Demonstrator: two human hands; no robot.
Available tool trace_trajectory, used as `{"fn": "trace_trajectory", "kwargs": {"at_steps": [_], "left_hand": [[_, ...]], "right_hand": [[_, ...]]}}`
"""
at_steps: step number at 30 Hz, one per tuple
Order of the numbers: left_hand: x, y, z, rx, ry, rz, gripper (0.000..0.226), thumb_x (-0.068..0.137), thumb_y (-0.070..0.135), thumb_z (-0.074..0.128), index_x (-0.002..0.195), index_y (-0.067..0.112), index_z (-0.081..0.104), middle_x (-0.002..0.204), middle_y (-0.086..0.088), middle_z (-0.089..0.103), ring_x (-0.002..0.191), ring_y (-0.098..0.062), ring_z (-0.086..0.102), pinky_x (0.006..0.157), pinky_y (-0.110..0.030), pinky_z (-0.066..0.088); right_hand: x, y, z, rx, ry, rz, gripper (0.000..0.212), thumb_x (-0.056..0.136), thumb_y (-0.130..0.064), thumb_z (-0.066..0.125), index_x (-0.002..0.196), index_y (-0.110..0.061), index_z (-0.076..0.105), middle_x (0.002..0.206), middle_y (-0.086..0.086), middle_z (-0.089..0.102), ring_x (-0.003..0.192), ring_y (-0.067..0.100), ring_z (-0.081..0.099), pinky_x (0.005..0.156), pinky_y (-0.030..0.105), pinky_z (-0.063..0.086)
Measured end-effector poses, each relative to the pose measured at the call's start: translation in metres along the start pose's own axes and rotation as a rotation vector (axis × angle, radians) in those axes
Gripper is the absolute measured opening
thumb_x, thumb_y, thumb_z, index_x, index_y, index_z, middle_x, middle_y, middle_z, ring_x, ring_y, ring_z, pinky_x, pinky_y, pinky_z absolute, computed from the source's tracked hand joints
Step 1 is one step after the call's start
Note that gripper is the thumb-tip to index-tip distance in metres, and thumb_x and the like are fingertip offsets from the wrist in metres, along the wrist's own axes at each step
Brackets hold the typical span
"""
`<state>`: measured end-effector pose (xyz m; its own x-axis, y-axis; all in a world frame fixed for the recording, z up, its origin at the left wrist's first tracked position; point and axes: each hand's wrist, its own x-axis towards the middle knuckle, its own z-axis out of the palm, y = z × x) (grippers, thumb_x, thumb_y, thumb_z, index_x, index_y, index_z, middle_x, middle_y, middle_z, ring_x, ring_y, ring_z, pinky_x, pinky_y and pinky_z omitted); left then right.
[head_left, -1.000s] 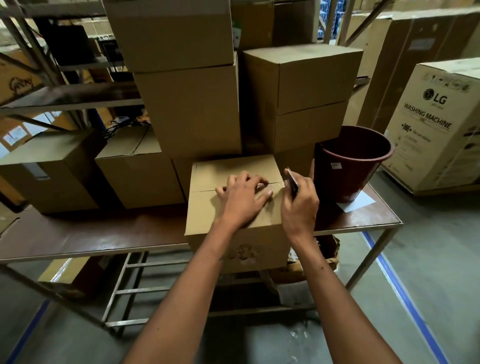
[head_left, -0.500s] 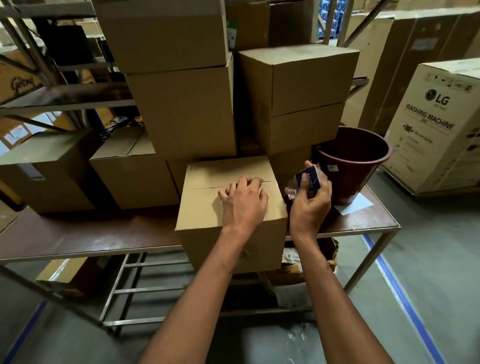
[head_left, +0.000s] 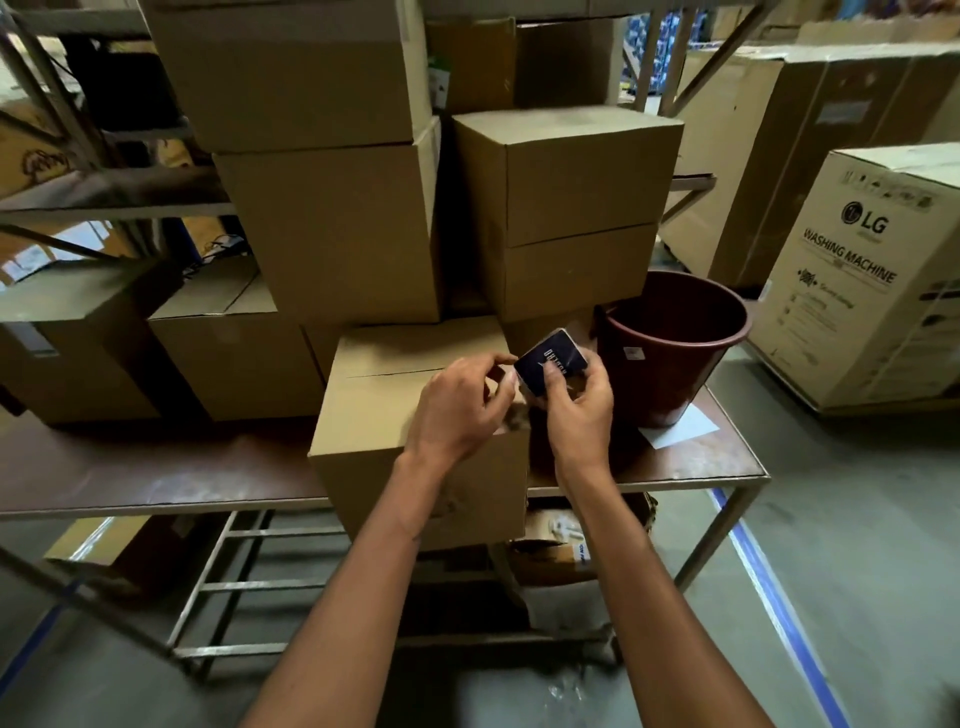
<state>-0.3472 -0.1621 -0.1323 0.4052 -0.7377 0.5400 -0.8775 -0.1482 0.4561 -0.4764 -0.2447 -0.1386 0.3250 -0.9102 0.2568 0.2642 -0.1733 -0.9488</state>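
Observation:
A closed cardboard box (head_left: 384, 415) stands at the front edge of the brown table (head_left: 156, 467), overhanging it slightly. My right hand (head_left: 579, 410) holds a small dark blue card with white print (head_left: 550, 361) up above the box's right end. My left hand (head_left: 462, 410) hovers over the box top, and its curled fingertips pinch the card's left edge. Both forearms reach in from the bottom of the view.
Stacked cardboard boxes (head_left: 566, 208) crowd the back of the table. A dark red plastic bucket (head_left: 670, 343) stands at the right, with a white paper sheet (head_left: 680, 431) under its base. A large washing machine carton (head_left: 872, 275) sits on the floor to the right.
My left hand has lifted off the box top and moved right to the card. My right hand has raised the card and turned its blue face up.

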Motion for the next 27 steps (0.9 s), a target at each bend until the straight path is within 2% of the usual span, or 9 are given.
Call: {"fn": "trace_trajectory", "kwargs": {"at_steps": [4,7,10,15,19,22,25,27], "left_hand": [[0.005,0.001,-0.007,-0.206,-0.051,-0.022,0.029,0.108,0.047,0.061,0.127,0.025,0.07,0.111,0.012,0.072,0.092,-0.001,0.07,0.078,-0.026,0.062],[0.005,0.004,-0.008,-0.283,-0.054,-0.058,0.024,0.107,0.042,0.068,0.123,0.024,0.071,0.109,0.013,0.075,0.091,-0.001,0.072,0.073,-0.016,0.056],[0.011,0.005,-0.005,-0.355,-0.037,-0.132,0.015,0.106,0.036,0.07,0.115,0.024,0.072,0.1,0.012,0.076,0.085,-0.004,0.072,0.068,-0.018,0.055],[0.035,0.009,-0.001,-0.461,-0.02,-0.234,0.011,0.105,0.037,0.07,0.112,0.028,0.072,0.093,0.009,0.076,0.082,-0.007,0.073,0.063,-0.018,0.054],[0.067,0.016,0.01,-0.43,-0.041,-0.247,0.01,0.105,0.037,0.07,0.112,0.031,0.074,0.098,0.014,0.075,0.087,-0.003,0.071,0.069,-0.021,0.057],[0.087,0.028,0.027,-0.408,-0.033,-0.242,0.014,0.106,0.033,0.07,0.117,0.026,0.074,0.106,0.012,0.074,0.096,-0.001,0.069,0.071,-0.015,0.054],[0.103,0.042,0.049,-0.393,-0.01,-0.249,0.015,0.104,0.03,0.072,0.116,0.023,0.077,0.11,0.008,0.077,0.099,-0.007,0.071,0.082,-0.024,0.06],[0.111,0.05,0.067,-0.396,-0.005,-0.257,0.015,0.103,0.028,0.073,0.116,0.023,0.079,0.112,0.008,0.078,0.1,-0.008,0.072,0.081,-0.016,0.056]], "right_hand": [[0.009,0.002,-0.013,0.011,-0.048,0.037,0.022,0.105,-0.017,0.071,0.124,-0.026,0.066,0.117,-0.003,0.072,0.109,0.014,0.075,0.093,0.045,0.066],[0.011,0.002,-0.016,0.016,-0.08,0.087,0.022,0.098,-0.026,0.08,0.118,-0.031,0.071,0.117,-0.004,0.075,0.114,0.018,0.074,0.097,0.053,0.064],[0.017,0.005,-0.015,0.009,-0.073,0.093,0.028,0.092,-0.034,0.086,0.116,-0.032,0.072,0.117,-0.001,0.078,0.114,0.021,0.076,0.097,0.056,0.063],[0.033,0.007,-0.011,0.061,-0.027,0.143,0.027,0.1,-0.03,0.08,0.122,-0.017,0.071,0.115,0.01,0.08,0.102,0.027,0.08,0.092,0.056,0.065],[0.05,0.002,-0.015,0.006,0.016,0.137,0.022,0.102,-0.027,0.077,0.117,-0.011,0.073,0.105,0.012,0.081,0.095,0.028,0.081,0.087,0.053,0.066],[0.064,-0.004,-0.026,-0.055,0.065,0.125,0.022,0.1,-0.026,0.079,0.115,-0.012,0.074,0.099,0.006,0.082,0.089,0.021,0.082,0.083,0.046,0.068],[0.077,-0.008,-0.041,-0.121,0.171,0.1,0.031,0.095,-0.026,0.085,0.121,-0.019,0.07,0.098,0.004,0.082,0.084,0.019,0.082,0.075,0.04,0.068],[0.084,-0.007,-0.056,-0.174,0.236,0.096,0.028,0.096,-0.026,0.083,0.119,-0.018,0.07,0.096,0.005,0.082,0.081,0.021,0.082,0.073,0.041,0.068]]}}
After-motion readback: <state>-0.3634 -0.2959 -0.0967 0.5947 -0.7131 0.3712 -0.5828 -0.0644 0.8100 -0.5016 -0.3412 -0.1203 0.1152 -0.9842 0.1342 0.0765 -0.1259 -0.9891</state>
